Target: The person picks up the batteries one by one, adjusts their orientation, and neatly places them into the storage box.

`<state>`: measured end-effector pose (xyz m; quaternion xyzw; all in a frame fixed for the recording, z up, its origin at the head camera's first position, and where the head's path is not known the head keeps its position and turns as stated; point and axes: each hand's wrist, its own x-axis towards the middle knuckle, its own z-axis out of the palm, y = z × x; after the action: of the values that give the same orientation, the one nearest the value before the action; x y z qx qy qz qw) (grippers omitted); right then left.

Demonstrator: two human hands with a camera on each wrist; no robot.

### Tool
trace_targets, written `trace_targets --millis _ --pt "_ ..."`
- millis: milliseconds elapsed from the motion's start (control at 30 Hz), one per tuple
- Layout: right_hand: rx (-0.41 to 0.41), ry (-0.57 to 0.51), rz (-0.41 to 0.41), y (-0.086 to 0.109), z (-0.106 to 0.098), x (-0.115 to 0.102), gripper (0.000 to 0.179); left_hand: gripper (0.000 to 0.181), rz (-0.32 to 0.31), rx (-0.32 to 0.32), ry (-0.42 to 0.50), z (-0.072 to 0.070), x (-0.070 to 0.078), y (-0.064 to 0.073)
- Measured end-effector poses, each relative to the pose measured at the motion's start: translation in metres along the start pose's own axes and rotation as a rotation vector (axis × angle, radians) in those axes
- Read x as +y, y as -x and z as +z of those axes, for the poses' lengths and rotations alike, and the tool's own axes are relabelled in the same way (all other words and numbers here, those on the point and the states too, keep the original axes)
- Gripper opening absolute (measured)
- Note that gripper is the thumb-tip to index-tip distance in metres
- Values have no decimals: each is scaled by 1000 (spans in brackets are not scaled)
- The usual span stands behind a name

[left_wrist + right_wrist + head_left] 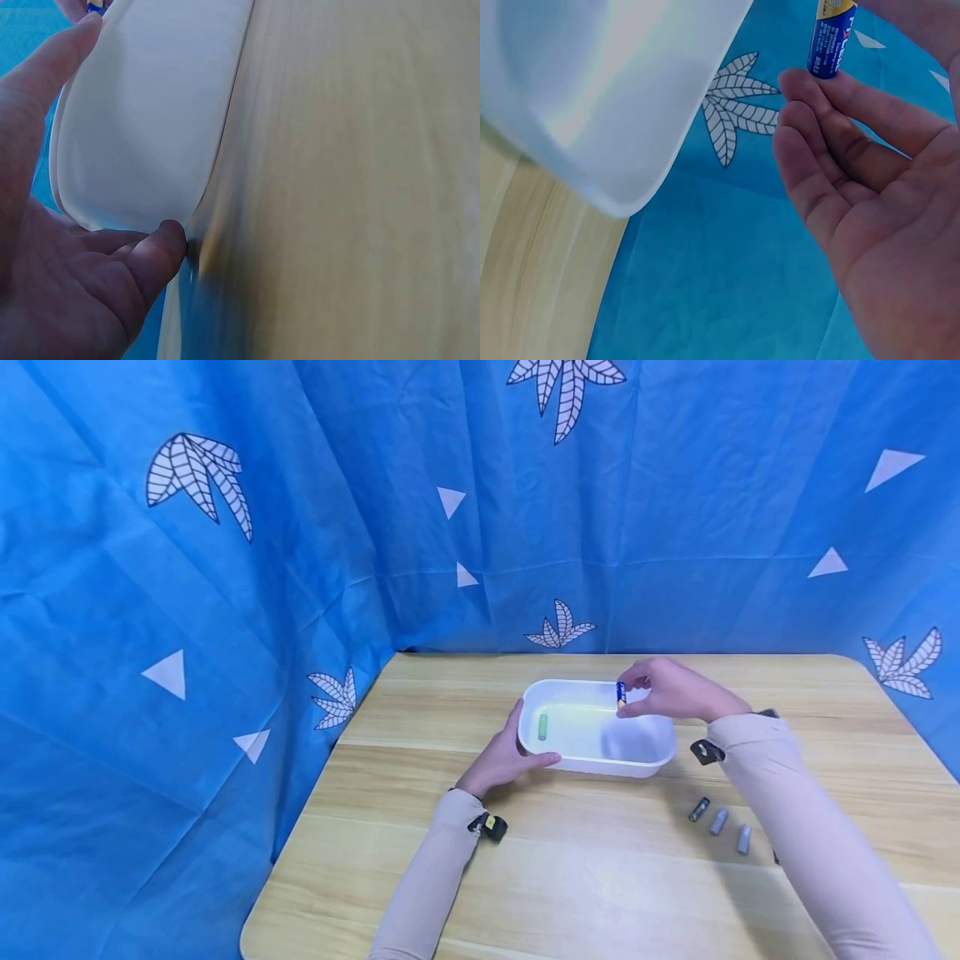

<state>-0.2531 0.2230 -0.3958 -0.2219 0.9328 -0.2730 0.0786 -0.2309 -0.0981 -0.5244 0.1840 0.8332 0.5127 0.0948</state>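
Blue-and-gold battery is nearly upright near the far rim of the white tray, pinched by thumb and finger of the right hand. The left hand grips the tray's left end. One green cylinder lies inside; three small cylinders, perhaps also batteries, lie on the table.

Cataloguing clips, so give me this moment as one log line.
left hand: grips white tub; right hand: pinches blue battery above tub; in tub: green battery; table: more batteries
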Motion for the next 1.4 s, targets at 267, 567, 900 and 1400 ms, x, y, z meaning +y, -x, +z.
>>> trace_targets --millis 267,567,900,1400 --pt "-18 13 -8 -17 3 -11 57 121 -5 -2 5 -1 1 0" --pt "-55 15 4 -33 16 -14 57 119 -11 -6 14 -1 2 1" --pt "-136 29 -7 -59 30 -24 56 120 -31 -13 10 -1 3 -1" --pt "-215 126 -84 -86 54 -36 46 120 -38 -20 -1 -3 3 0"
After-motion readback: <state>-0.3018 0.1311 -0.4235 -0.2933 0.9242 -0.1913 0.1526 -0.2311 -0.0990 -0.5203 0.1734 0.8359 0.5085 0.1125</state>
